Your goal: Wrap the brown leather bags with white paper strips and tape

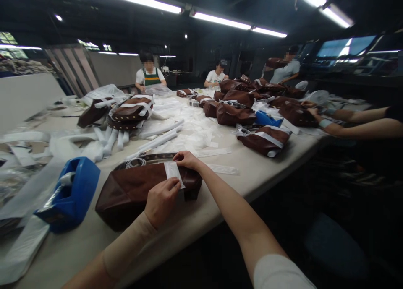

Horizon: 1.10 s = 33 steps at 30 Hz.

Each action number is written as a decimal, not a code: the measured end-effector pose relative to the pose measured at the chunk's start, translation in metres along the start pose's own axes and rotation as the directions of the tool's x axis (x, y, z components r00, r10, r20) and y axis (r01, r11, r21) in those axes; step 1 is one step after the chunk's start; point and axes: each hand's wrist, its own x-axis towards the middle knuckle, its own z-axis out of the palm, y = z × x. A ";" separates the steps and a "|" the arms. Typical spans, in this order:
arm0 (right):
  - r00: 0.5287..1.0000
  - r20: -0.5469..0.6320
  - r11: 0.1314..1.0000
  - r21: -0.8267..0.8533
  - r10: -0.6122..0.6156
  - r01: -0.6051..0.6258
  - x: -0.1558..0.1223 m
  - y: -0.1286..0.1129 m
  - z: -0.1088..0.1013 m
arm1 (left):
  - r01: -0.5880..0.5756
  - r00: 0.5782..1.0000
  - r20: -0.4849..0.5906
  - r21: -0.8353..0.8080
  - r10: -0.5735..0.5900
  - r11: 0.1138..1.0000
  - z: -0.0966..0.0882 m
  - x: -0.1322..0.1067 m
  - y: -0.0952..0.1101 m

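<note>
A dark brown leather bag (pixel 132 186) lies on its side near the table's front edge. Across it runs a white wrapping strip (pixel 172 171). My left hand (pixel 162 199) pinches the strip's near end against the bag. At the far end of the same strip, my right hand (pixel 186 160) is closed, its fingertips at the bag's far edge. Behind the bag show a studded strap (pixel 157 156) and a coil of clear cord (pixel 136 162). A blue tape dispenser (pixel 74 192) stands to the left of the bag.
White foam tubes (pixel 110 141) and plastic sheets lie at left. Stacked brown bags (pixel 134 108) stand behind them. Another wrapped bag (pixel 266 140), a second blue dispenser (pixel 267 118) and a co-worker's hands (pixel 311 108) are to the right. Several people work around the table (pixel 252 171).
</note>
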 end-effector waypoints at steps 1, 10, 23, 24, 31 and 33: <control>1.000 0.002 1.000 0.003 0.001 -0.001 0.001 0.001 0.000 | -0.017 1.000 -0.016 -0.008 0.017 1.000 0.003 -0.004 -0.001; 0.991 0.102 0.996 0.028 0.087 -0.090 0.007 -0.007 -0.007 | -0.115 0.993 -0.037 0.012 0.116 0.993 0.011 -0.019 -0.007; 0.988 -0.145 0.998 0.028 0.053 -0.050 0.004 -0.019 -0.011 | -0.225 0.963 0.170 0.081 0.209 0.971 0.020 -0.045 -0.004; 0.985 -0.173 1.000 0.001 0.016 -0.016 0.000 -0.019 -0.008 | -0.221 0.960 0.193 0.070 0.204 0.973 0.020 -0.046 -0.004; 0.950 -0.244 0.960 -0.248 -0.194 0.132 -0.028 -0.027 0.003 | -0.180 0.958 0.236 0.053 0.163 0.982 0.017 -0.053 0.002; 0.943 -0.252 0.946 -0.292 -0.216 0.138 -0.033 -0.028 0.002 | -0.174 0.957 0.244 0.052 0.156 0.983 0.015 -0.053 0.003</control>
